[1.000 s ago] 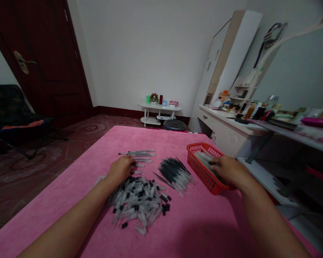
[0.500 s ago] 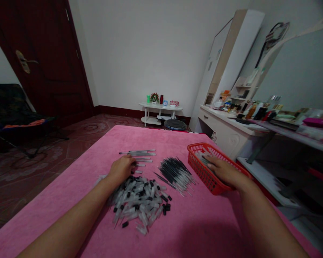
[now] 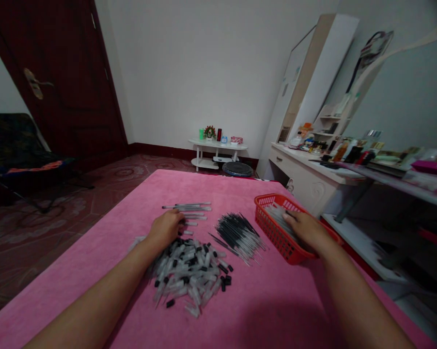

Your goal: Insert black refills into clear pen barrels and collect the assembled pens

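My left hand rests on the pink cloth with its fingers curled over the near ends of a row of clear pen barrels, some with dark inserts. Its fingertips are mostly hidden. Just below it lies a heap of translucent caps and small black plugs. Right of the row is a fanned pile of thin refills, dark at one end and pale at the other. My right hand reaches into a red plastic basket over clear tubes. Its fingers are bent together, a small dark tip showing beside them.
The pink cloth covers the table. At right stand a white dresser with bottles and a mirror. A low white stand is by the far wall, and a folding chair at left.
My right hand has drawn slightly back and to the right in the basket, uncovering more of the clear tubes. My left hand has stayed almost still by the row of pen barrels.
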A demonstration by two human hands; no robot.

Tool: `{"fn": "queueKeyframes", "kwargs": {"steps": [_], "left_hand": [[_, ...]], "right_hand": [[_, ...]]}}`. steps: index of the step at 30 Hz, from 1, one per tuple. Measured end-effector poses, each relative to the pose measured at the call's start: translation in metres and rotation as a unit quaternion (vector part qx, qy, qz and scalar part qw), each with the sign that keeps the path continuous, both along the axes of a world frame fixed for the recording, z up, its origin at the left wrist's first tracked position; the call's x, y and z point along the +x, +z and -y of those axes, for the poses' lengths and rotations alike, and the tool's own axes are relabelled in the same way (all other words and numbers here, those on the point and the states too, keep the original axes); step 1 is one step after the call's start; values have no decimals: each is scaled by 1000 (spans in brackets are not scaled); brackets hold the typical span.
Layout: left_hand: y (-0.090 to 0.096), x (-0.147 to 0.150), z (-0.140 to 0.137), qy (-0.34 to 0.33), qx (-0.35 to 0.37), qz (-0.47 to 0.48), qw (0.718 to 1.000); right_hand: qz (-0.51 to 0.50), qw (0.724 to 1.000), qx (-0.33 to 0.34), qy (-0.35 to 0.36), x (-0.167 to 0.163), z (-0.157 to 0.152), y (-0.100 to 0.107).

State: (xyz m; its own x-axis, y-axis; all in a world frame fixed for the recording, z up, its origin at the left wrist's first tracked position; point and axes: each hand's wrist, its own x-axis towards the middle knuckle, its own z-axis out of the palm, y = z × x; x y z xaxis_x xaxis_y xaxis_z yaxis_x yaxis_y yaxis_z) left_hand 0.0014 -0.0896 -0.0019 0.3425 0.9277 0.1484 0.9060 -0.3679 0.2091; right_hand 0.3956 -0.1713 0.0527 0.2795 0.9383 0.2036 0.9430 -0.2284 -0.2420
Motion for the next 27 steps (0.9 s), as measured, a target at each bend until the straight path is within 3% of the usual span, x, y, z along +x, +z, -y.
{"fn": "queueKeyframes", "kwargs": {"steps": [6,9,11,12,15,19,25,27], "left_hand": [[2,1,3,3,46,-28,999],[11,5,9,-20,77,-13,997],[19,11,14,-60,94,17,994],[22,15,18,-86,103,33,990],[29,27,30,-166,134,65,975],[31,40,45,-244,164,57,954],[25,47,54,-329,202,54,921],[24,45,54,-351,224,58,907]], "right_hand": [[2,1000,-19,-14,-16,6,15],[-33,993,112,3,-37,9,23],[-112,973,190,75,-61,11,24],[-168,958,195,124,-75,12,22],[-337,905,100,239,-122,17,10],[-387,876,15,287,-164,25,-14],[-405,869,-36,284,-165,23,-38],[-463,841,-89,267,-162,22,-39]]}}
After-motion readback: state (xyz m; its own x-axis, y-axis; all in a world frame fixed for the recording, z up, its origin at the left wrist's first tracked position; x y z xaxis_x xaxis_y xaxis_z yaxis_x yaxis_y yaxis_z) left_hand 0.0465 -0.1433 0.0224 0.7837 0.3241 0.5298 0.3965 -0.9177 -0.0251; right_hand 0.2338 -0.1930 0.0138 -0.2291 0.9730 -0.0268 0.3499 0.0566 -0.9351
